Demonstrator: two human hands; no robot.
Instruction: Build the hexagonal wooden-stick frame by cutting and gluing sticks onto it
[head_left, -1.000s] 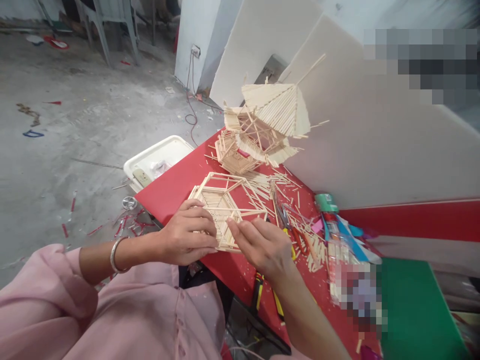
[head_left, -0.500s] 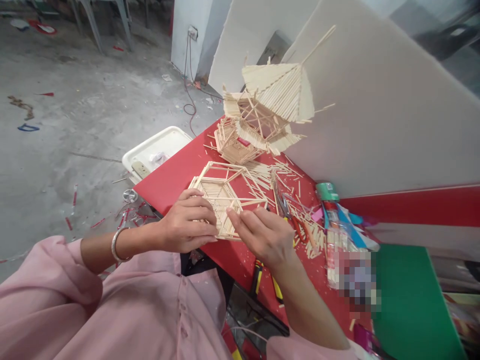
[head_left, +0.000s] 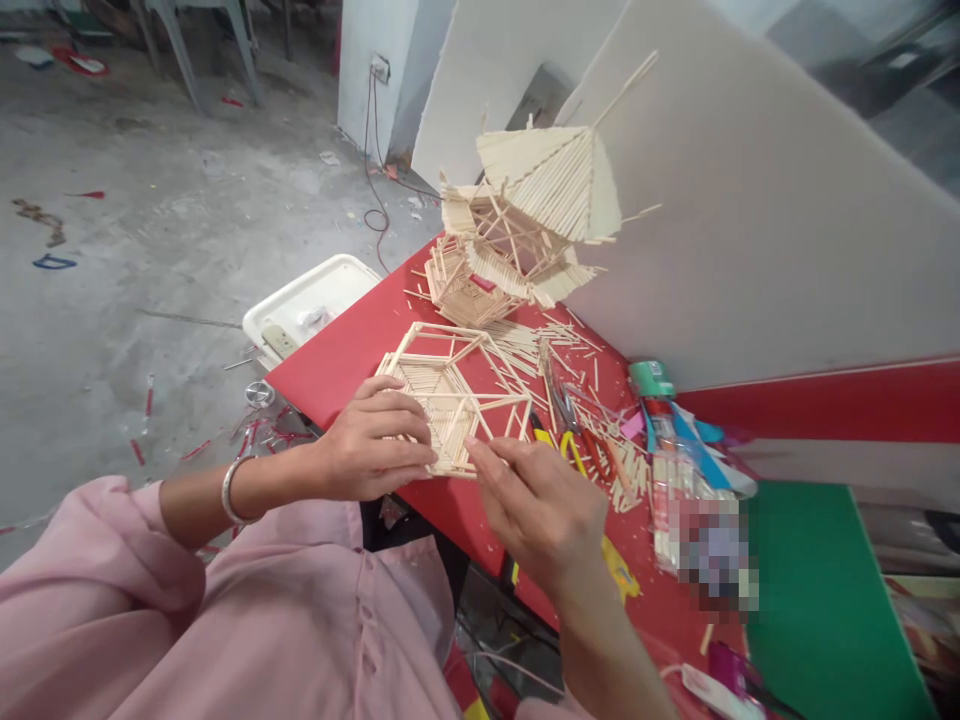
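Note:
A six-sided frame of thin wooden sticks point(head_left: 463, 403) rests at the near edge of the red table, its floor lined with sticks in a pattern. My left hand point(head_left: 371, 440) is closed over the frame's left near side, fingers laid across its sticks. Close to the near right side of the frame is my right hand point(head_left: 544, 505), its thumb and fingers pinched together. What is between those fingertips is hidden. Behind the frame rises a taller stick model point(head_left: 551, 185) with a pointed roof and a hexagonal base.
Loose sticks point(head_left: 574, 345) lie over the red table point(head_left: 345, 375). Pliers with yellow and red handles point(head_left: 574, 450), a green-capped can point(head_left: 652, 380) and plastic packs of sticks are at the right. A green board point(head_left: 814, 590) adjoins. A white tray point(head_left: 330, 280) stands left.
My right hand has shifted slightly right and toward me, its fingertips still pinched beside the frame. My left hand stays on the frame.

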